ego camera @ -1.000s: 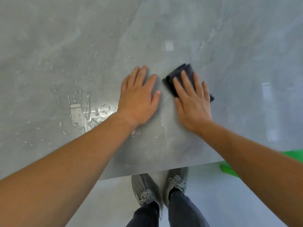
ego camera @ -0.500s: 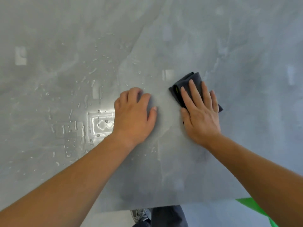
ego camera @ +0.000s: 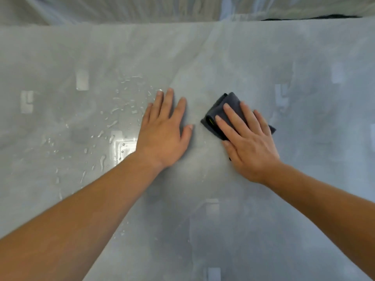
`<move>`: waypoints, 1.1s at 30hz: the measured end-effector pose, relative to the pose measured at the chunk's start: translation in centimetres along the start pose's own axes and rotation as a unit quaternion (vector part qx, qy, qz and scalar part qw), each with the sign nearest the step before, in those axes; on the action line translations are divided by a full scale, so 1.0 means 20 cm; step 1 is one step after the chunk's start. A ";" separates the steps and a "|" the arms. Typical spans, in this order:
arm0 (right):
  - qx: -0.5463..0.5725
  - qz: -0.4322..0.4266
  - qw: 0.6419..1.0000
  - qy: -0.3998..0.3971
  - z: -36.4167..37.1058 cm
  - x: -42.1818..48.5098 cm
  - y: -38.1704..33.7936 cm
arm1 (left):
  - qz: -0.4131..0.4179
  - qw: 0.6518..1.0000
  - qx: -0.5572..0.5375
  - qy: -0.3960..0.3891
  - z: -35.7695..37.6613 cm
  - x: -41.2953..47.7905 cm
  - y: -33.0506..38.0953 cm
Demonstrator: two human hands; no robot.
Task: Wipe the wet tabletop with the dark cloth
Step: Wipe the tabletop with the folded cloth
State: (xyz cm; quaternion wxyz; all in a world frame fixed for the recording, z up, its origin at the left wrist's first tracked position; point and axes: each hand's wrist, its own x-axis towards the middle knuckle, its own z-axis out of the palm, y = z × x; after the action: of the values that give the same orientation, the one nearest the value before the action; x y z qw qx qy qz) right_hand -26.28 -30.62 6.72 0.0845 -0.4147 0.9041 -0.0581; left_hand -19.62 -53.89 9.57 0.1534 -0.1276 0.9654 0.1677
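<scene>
Hands both lie flat, fingers straight, gripping nothing: right hand (ego camera: 250, 144) presses the folded dark cloth (ego camera: 227, 99) beneath it onto the tabletop (ego camera: 304, 57); left hand (ego camera: 162, 136) rests beside it, water droplets (ego camera: 121, 110) beyond its outer edge.

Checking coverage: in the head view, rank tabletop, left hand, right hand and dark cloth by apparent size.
tabletop
left hand and right hand, alike
dark cloth smallest, though partly hidden under the right hand
</scene>
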 end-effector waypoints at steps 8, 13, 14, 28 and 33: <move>0.044 0.229 0.972 0.035 -0.13 0.63 0.24 | 0.017 1.000 -0.003 0.008 0.03 -0.01 -0.02; 0.007 0.021 1.000 -0.014 -0.10 0.44 0.10 | 0.009 0.999 -0.029 0.010 0.01 0.00 0.00; 0.008 -0.006 1.000 -0.027 -0.11 0.44 0.13 | 0.007 0.999 -0.034 0.009 0.00 0.00 0.00; 0.023 0.055 0.998 -0.036 -0.13 0.73 -0.01 | 0.022 0.999 -0.042 0.024 -0.10 -0.05 -0.15; 0.045 0.231 0.972 0.025 -0.14 1.01 0.02 | 0.000 0.999 -0.022 0.028 -0.06 -0.17 -0.29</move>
State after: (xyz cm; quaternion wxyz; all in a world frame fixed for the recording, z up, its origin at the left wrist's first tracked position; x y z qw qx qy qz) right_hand -40.07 -45.56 7.22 0.0921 -0.1893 0.9736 -0.0880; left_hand -15.10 -58.86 10.17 0.1231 -0.1356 0.9656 0.1848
